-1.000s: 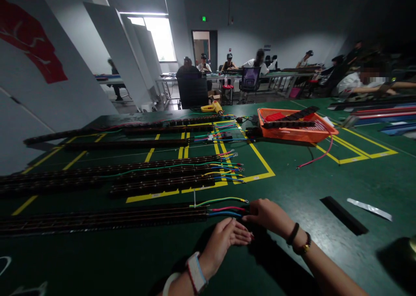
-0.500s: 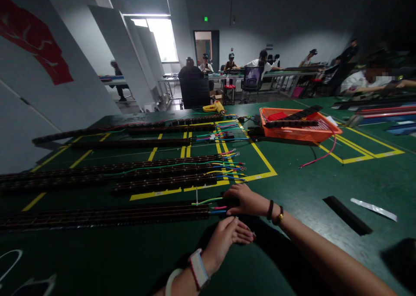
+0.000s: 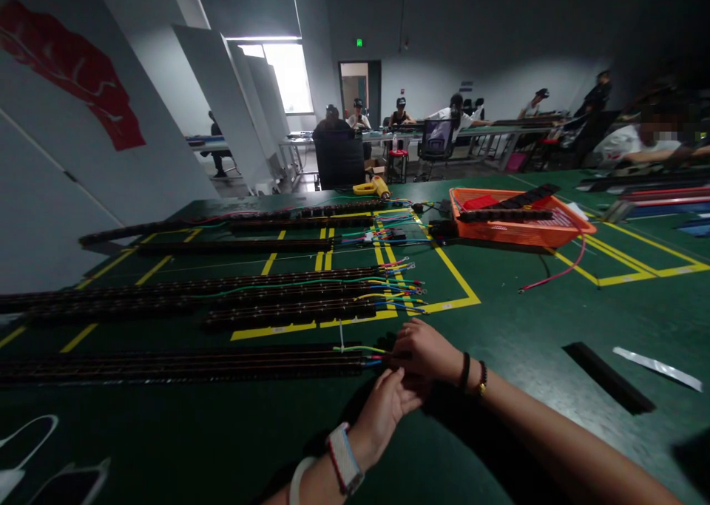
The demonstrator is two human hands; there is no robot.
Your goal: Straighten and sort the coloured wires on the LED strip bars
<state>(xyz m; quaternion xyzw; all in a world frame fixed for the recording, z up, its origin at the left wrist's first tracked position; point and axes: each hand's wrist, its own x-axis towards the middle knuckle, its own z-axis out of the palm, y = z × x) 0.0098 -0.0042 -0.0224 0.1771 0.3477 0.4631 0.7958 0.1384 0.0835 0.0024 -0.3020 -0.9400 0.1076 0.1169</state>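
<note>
My right hand, with dark bracelets at the wrist, is closed around the free ends of several wires. A yellow-green wire and a blue wire run into its fingers, with a red one between them. They come out of a long dark strip lying along the table, a white cable tie standing up near its end. Just below, my left hand, wearing a woven watch band, meets the right hand's fingers. Its thumb and fingers are apart; the fingertips are partly hidden. The wire tips are covered by my hands.
More wired strips lie beyond on the green table, over yellow tape lines. An orange basket and a yellow heat gun stand farther back. A black strip and a silvery strip lie right. Co-workers sit behind.
My left hand has moved up against the right hand, its fingers now reaching under it. The right hand stays at the wire ends. The whole view has shifted slightly.
</note>
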